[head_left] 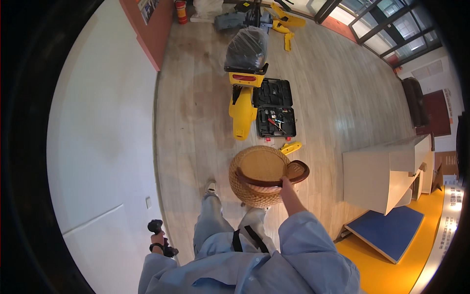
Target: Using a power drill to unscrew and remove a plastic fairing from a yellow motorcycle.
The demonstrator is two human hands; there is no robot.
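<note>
My right hand (286,185) grips the curved brown wooden rail of a low woven rattan chair (254,196), just in front of my legs. The chair has a round tan seat, and its rail loops out to the right. Off to the left, beside the white wall, my left hand (157,239) is closed around a black knobbed object (155,226). Its exact kind cannot be made out. A dark band circles the left wrist.
A yellow scooter (243,115), its seat plastic-wrapped, stands ahead beside an open black toolbox (276,122). A yellow panel (292,147) lies near the chair. White wall (103,132) runs along the left. At right stand a pale cabinet (367,176) and blue board (387,233).
</note>
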